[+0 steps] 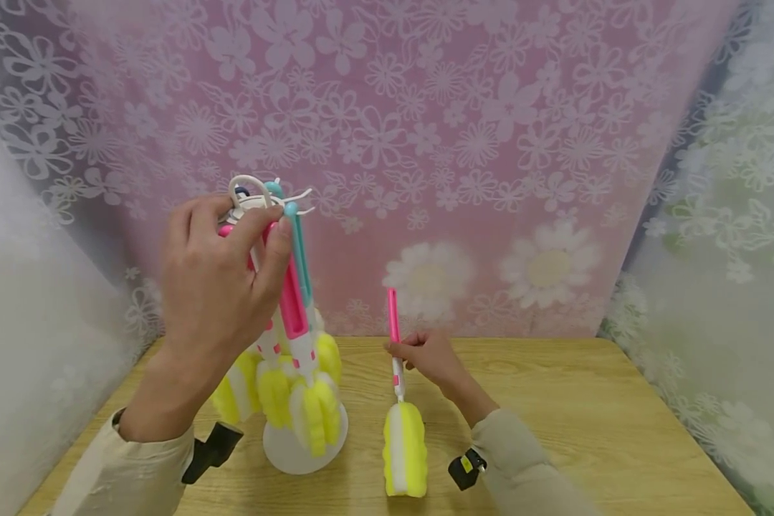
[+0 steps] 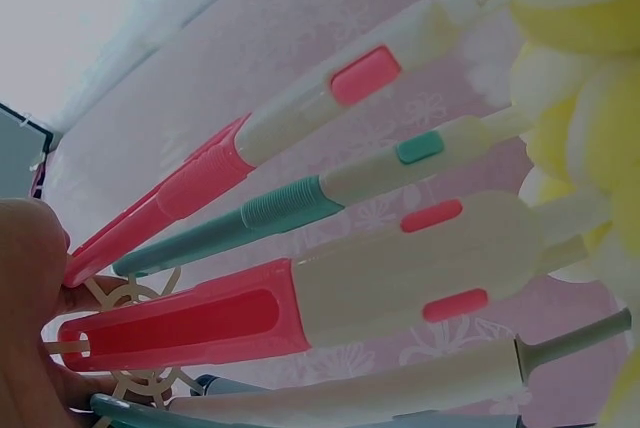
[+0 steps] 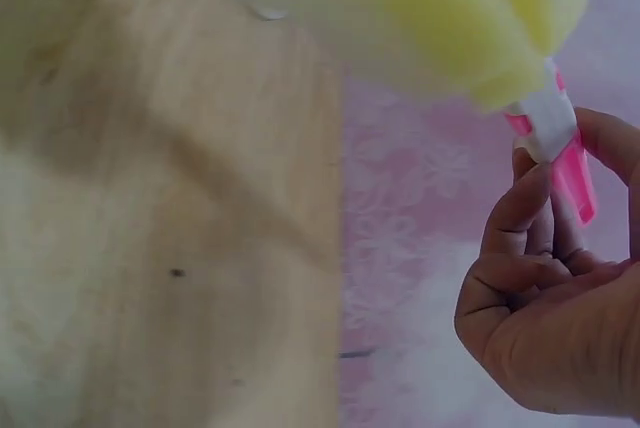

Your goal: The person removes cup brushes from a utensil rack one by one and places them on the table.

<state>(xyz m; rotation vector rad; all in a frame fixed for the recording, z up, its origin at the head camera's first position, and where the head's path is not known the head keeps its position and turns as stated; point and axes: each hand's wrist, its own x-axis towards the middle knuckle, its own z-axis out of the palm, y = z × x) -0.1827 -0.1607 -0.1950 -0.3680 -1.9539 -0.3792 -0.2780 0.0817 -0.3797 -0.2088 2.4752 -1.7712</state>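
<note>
My left hand [image 1: 222, 276] is at the top of a white rotating hook rack [image 1: 251, 203]. Its thumb and forefinger pinch the top end of a pink-handled sponge brush [image 1: 293, 308] beside a hook. Other brushes with pink and teal handles [image 2: 290, 208] hang around the rack, their yellow-and-white sponge heads [image 1: 316, 416] pointing down. To the right, my right hand [image 1: 428, 355] pinches a second pink-handled sponge brush [image 1: 396, 373] between thumb and fingers, handle up and sponge head [image 1: 405, 451] down. The right wrist view shows those fingers [image 3: 520, 213] near the pink-and-white joint.
The rack's round white base [image 1: 297, 459] stands on a wood-grain table [image 1: 555, 430]. Behind the table hangs a pink floral curtain [image 1: 426, 143], with pale floral sheets [image 1: 735, 301] at the sides.
</note>
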